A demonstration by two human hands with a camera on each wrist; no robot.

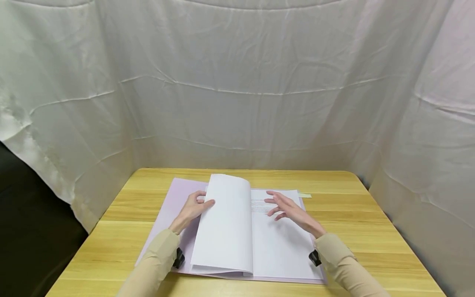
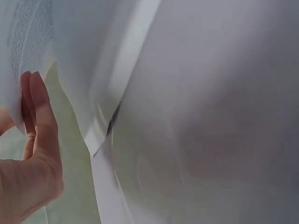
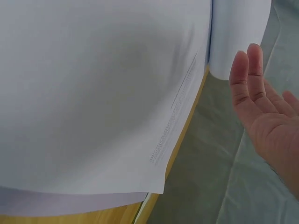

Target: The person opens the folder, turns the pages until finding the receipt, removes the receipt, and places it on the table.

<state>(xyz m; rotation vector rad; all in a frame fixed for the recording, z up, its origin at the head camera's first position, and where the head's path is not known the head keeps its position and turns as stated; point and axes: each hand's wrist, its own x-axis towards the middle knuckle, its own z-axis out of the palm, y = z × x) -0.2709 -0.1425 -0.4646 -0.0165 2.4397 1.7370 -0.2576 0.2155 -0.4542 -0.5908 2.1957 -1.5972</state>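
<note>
A lilac folder (image 1: pixel 157 231) lies spread on the table with white printed sheets in it. My left hand (image 1: pixel 191 209) pinches the left edge of a raised sheet (image 1: pixel 226 222), thumb on the near face and fingers behind. This sheet curves over toward the left half of the folder. In the left wrist view the left hand (image 2: pixel 42 144) meets the edge of a page with small print. Above the flat right-hand sheet (image 1: pixel 285 247), which has a few lines of print near its top, hovers my right hand (image 1: pixel 291 210). Its fingers are spread and hold nothing.
The wooden table (image 1: pixel 371 231) has rounded far corners. A pale green strip (image 1: pixel 305 195) sticks out past the folder's upper right. Grey-white curtains (image 1: pixel 241 103) hang behind and at both sides. A black surface (image 1: pixel 33 231) shows at the far left.
</note>
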